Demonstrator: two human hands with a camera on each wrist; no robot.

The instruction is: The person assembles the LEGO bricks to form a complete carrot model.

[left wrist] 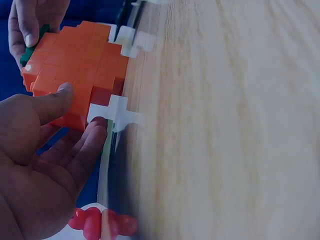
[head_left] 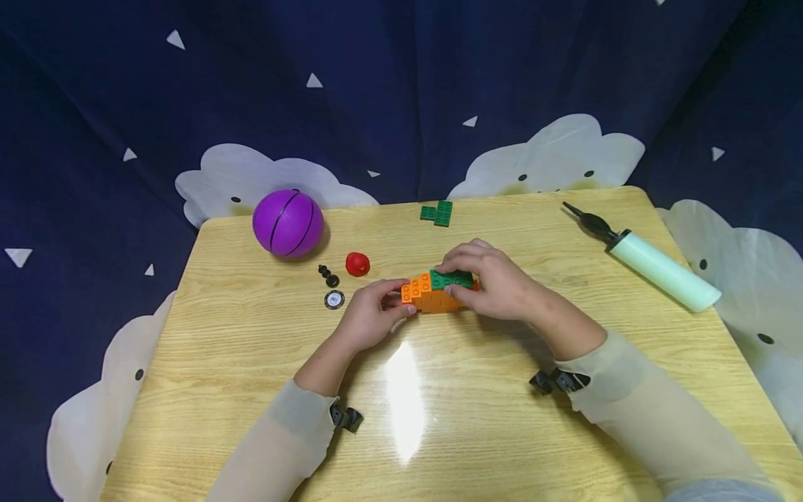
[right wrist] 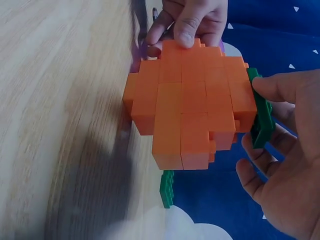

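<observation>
An orange build of toy bricks (head_left: pixel 433 301) with stepped sides stands upright near the middle of the table. My left hand (head_left: pixel 370 317) grips its left end, the thumb on the near face and the other fingers round the far side. Along its top lies a green toy brick (head_left: pixel 444 280), studs up. My right hand (head_left: pixel 502 282) pinches this green brick between thumb and fingers. In the right wrist view the green brick (right wrist: pixel 261 110) sits a little askew against the orange bricks (right wrist: pixel 192 105).
Two green bricks (head_left: pixel 442 214) lie at the back edge. To the left are a purple ball (head_left: pixel 288 223), a small red figure (head_left: pixel 357 264), a black chess pawn-like piece (head_left: pixel 331 280) and a round chip (head_left: pixel 334 300). A hand pump (head_left: pixel 665 270) lies at the right.
</observation>
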